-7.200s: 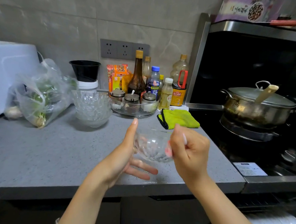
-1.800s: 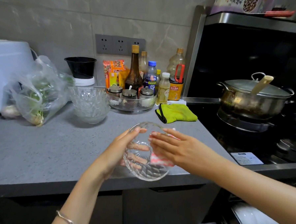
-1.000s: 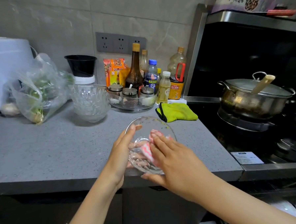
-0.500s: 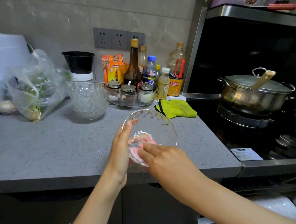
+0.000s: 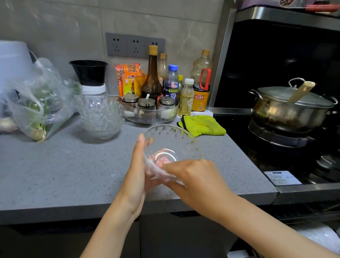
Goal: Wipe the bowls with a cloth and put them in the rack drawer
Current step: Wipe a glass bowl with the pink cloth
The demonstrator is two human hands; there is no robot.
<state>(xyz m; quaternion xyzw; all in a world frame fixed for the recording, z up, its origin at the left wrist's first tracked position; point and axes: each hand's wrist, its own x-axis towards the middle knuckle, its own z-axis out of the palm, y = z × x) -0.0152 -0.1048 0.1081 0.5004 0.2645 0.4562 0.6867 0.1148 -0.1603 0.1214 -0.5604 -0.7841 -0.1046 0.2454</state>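
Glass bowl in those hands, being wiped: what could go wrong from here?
1. The glass bowl is in the air above the front edge of the counter, held up by the left hand; smooth glass might slip and break.
2. The right hand presses the pink cloth against the bowl; a hard push could twist it out of that grip.

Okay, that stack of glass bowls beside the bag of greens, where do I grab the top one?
Probably the top bowl's near rim, coming from above and the front: the stack of glass bowls sits upright, mouth open, with bare counter before it, while the bag of greens crowds its left and the condiment tray its right. Thumb inside, fingers outside.
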